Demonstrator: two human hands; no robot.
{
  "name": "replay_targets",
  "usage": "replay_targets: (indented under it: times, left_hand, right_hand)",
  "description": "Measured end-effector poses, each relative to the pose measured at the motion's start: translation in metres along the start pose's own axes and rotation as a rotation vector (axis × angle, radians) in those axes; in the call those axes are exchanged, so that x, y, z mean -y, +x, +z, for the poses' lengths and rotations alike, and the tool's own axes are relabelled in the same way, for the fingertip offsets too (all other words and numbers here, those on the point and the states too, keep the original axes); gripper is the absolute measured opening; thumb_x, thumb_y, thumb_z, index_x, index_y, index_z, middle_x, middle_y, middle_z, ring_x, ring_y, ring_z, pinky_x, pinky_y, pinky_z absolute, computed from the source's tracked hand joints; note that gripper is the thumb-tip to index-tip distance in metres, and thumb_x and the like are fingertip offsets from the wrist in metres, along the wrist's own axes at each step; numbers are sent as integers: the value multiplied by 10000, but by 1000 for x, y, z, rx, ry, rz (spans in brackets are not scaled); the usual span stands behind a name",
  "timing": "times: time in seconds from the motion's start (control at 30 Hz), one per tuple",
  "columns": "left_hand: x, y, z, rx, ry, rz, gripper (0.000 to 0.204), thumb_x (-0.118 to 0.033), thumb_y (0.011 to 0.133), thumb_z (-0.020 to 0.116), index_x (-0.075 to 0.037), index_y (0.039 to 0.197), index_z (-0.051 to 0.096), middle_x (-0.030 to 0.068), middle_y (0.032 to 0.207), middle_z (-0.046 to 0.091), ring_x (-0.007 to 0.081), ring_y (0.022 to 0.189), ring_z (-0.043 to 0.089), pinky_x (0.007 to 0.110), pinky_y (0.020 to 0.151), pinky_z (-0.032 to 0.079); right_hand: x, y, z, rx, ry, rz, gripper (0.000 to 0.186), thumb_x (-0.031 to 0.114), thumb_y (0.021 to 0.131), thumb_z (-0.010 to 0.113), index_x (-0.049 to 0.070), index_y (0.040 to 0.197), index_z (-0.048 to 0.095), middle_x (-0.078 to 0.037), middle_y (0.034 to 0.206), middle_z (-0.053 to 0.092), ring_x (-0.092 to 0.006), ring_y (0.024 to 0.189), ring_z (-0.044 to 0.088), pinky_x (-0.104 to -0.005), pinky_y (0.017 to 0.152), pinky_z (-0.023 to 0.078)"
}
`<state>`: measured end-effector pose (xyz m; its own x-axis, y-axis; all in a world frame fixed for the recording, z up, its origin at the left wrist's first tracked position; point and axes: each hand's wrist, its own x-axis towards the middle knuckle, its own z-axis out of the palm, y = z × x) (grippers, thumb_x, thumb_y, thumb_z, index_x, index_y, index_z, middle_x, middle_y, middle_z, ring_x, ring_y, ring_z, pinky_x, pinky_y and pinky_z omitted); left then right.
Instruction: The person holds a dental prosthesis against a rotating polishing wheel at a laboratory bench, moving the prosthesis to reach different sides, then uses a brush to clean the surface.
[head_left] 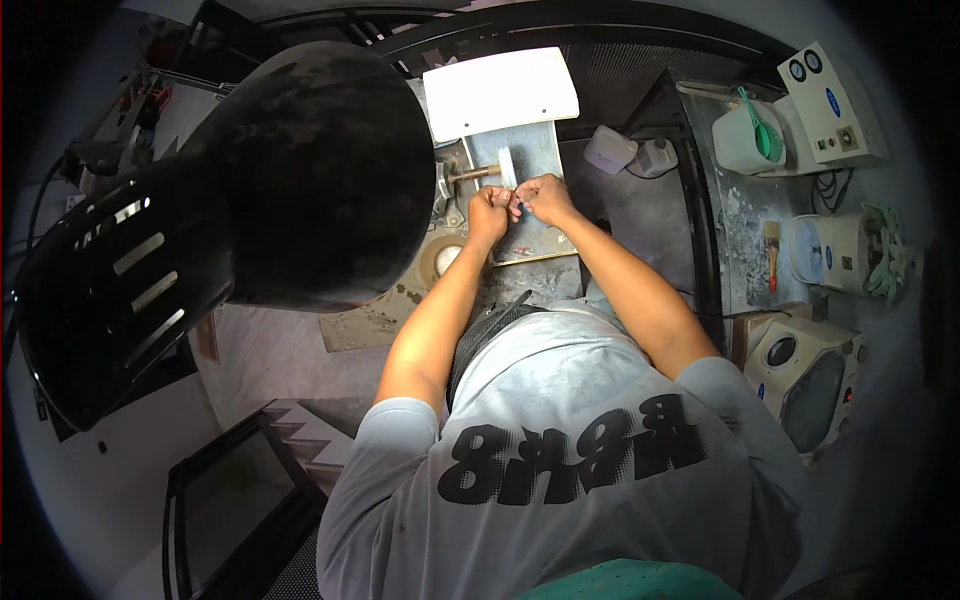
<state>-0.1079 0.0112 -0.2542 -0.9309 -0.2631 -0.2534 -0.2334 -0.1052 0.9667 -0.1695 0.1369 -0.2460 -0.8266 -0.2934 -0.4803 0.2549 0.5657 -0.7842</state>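
Observation:
A white wheel (506, 167) is mounted on a brown-sleeved spindle (473, 174) above a metal tray (540, 240) with a white cover (500, 85) behind it. My left hand (488, 213) is just below the spindle, fingertips pinched on a small pinkish object (519, 203) at the wheel's lower edge. My right hand (550, 200) meets it from the right, fingers also closed on that object, which is partly hidden. I cannot tell whether it touches the wheel. Small pinkish bits (520, 251) lie near the tray's front edge, with a round bowl (443, 260) to the left.
A large black hood (320, 180) fills the upper left. At right, a side bench holds a plastic container with green scoop (762, 132), a brush (772, 255) and beige machines (830, 100). Jugs (610, 148) stand behind the tray. A black frame (230, 470) is at lower left.

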Motion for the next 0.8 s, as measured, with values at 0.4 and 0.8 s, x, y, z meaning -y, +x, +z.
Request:
replay_targets:
  times: [0.4,0.8]
  left_hand:
    - [-7,-2,1,30,-154,-85,168,-77,914,490,73,862,544,133,703,619,159,522,573,252,451,459]
    - [-7,-3,0,5,-150,-100,157,-62,912,488,79,870,540,136,742,622,166,540,584,261,467,477]
  right_hand:
    - [16,-20,-10,-86,-59,-177,138,98,820,579,-5,826,671,-92,657,648,-127,570,604,-288,578,482]
    - [7,-13,-5,-93,-75,-200,146,117,815,592,1,850,673,-99,712,664,-144,634,624,-293,626,488]
